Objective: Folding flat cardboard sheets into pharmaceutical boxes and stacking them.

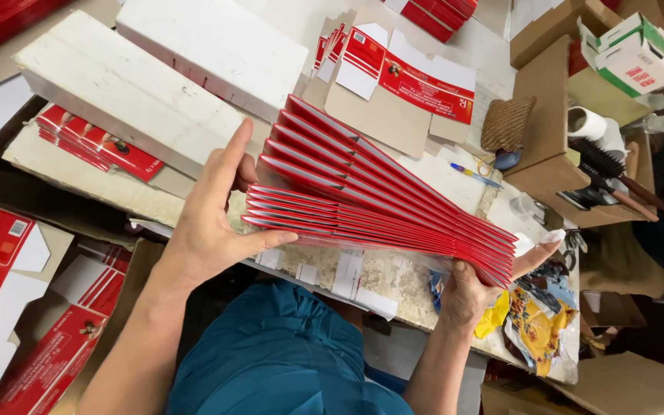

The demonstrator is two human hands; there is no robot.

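Nearest the camera is a lap in blue-green cloth [278,361], with the edge of a worn, speckled table [393,277] just beyond it. Over that edge both hands hold a fanned stack of flat red cartons [370,204]. The left hand [209,223] is open and flat, palm pressed against the spread end of the fan, thumb underneath. The right hand [474,288] pinches the tight end of the stack from below, fingers wrapped around it, one fingertip taped white.

Strips of pale tape [347,273] cling to the table's near edge. Right of the right hand lies a heap of yellow and blue wrappers [536,323]. Down at the left, lower than the table, unfolded red-and-white cartons [9,307] lie scattered on brown cardboard.

Farther back on the table sit two long white boxes [147,69], with a small pile of red cartons [97,142] tucked under the nearer one. Beyond the fan are more unfolded cartons [409,73], a blue pen [474,175] and a woven brown pouch [507,123]. At the far right stand brown cardboard boxes [543,115], a black hairbrush [609,165], a white roll [587,123] and a green-and-white box [635,50].
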